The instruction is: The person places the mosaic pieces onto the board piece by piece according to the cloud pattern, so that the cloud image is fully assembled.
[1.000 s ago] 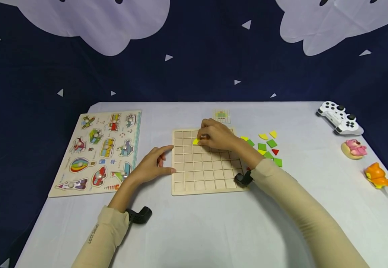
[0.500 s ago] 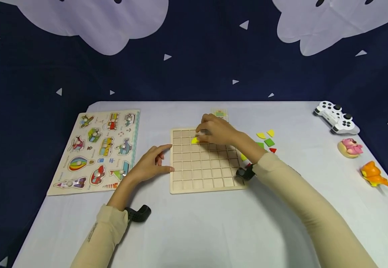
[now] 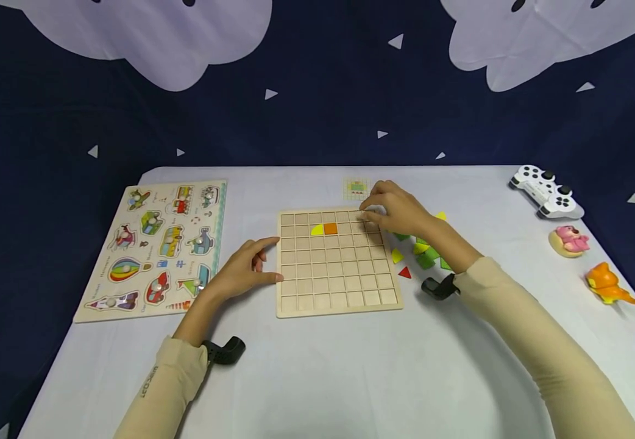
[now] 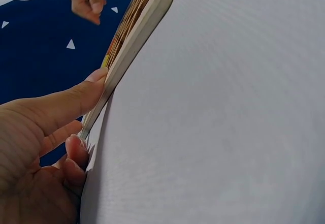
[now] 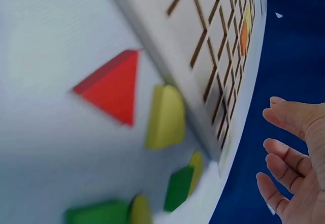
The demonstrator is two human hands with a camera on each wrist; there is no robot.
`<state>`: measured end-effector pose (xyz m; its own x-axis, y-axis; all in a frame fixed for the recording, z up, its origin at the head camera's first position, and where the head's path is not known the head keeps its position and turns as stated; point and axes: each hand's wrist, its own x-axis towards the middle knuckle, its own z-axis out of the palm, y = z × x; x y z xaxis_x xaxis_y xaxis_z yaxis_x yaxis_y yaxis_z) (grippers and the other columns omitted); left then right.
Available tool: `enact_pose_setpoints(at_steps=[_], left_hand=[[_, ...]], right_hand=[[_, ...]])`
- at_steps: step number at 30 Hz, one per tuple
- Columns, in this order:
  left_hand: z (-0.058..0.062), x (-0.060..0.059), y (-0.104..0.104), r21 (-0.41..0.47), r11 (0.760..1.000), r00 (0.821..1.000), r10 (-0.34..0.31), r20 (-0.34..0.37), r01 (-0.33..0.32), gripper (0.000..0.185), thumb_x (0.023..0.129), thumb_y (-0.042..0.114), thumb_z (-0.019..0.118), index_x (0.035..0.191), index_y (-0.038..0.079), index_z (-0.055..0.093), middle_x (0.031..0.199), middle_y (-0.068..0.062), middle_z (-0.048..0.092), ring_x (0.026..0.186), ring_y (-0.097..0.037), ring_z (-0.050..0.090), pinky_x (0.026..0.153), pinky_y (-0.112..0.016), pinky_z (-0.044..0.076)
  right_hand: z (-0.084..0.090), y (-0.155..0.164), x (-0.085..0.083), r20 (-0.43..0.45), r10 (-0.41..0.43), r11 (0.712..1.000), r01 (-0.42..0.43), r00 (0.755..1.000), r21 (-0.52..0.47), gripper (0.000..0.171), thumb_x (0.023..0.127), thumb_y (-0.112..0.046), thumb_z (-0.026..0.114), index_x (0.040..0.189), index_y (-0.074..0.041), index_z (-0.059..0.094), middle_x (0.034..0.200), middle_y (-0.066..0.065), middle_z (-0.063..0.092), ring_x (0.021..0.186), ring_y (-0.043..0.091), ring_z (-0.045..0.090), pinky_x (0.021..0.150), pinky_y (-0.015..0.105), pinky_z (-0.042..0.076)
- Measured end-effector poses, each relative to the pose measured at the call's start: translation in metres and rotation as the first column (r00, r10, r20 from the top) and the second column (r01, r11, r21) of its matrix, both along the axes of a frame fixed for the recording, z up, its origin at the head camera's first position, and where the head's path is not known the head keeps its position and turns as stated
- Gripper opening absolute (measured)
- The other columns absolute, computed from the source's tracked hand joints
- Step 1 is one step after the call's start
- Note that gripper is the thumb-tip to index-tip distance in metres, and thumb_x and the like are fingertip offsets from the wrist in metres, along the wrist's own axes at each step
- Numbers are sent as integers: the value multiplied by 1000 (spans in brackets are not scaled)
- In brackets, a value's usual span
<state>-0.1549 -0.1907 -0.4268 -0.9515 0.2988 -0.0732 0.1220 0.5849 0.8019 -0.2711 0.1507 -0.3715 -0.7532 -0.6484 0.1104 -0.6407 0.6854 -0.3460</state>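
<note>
A wooden grid board lies on the white table. In its upper part, a yellow quarter-circle piece and an orange square piece fill neighbouring cells. My left hand touches the board's left edge with extended thumb and index finger; the left wrist view has the thumb against the rim. Over the board's upper right corner is my right hand, its fingers relaxed and holding nothing. Right of the board lie a red triangle, a yellow piece and several green squares, partly hidden by the right forearm.
Behind the board lies a small pattern card. A vehicle peg puzzle is at the left. Along the right side sit a white game controller, a pink toy and an orange toy.
My right hand has let go of the orange square beside the yellow piece and moved right to the board's corner. The left hand stays at the board's left edge.
</note>
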Motion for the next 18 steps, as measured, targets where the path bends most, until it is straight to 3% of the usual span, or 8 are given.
enact_pose_setpoints(at_steps=[11, 18], left_hand=[[1, 1, 0, 1, 1000, 1000, 5, 8, -5, 81, 80, 18, 83, 150, 8, 43, 99, -9, 45, 80, -19, 43, 72, -32, 37], [-1, 0, 1, 7, 1000, 1000, 5, 7, -5, 81, 80, 18, 83, 150, 8, 43, 99, -9, 45, 80, -19, 43, 72, -31, 38]], right_hand=[[-6, 40, 22, 33, -23, 1000, 23, 999, 7, 20, 89, -13, 73, 106, -5, 77, 106, 10, 60, 103, 26, 49, 85, 46, 46], [-14, 59, 35, 38, -34, 999, 34, 999, 3, 20, 85, -11, 76, 104, -6, 78, 101, 8, 60, 96, 21, 46, 80, 40, 42]])
